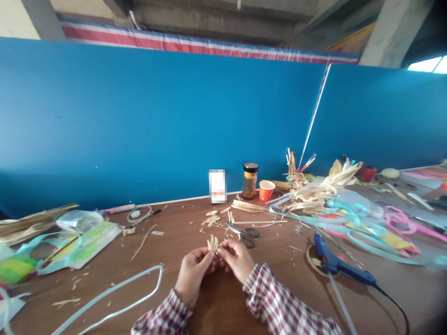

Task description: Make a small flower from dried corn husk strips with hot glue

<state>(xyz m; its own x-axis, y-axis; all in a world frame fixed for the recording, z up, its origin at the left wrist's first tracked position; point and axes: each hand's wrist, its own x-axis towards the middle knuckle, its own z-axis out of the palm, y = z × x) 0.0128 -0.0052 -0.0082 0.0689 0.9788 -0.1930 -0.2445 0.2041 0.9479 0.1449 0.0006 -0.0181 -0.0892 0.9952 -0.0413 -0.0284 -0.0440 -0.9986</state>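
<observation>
Flower-like pale piece (213,243) low center, above table (146,279), base pinched between left hand (193,272) thumb and fingers. Right hand (239,260) fingertips bunched close at its right side; cannot tell if gripping. Dark scissors (248,236) just beyond right hand, pale scraps (210,219) near, both crowding far side. Blue glue gun (340,267) right, white tubing (115,288) left, looped. Behind: lidded jar (250,181), orange cup (267,190) beside it, then dry husk heap (314,193), ribbons (377,251), pink scissors (401,221). Blue partition (174,116) backs table.
</observation>
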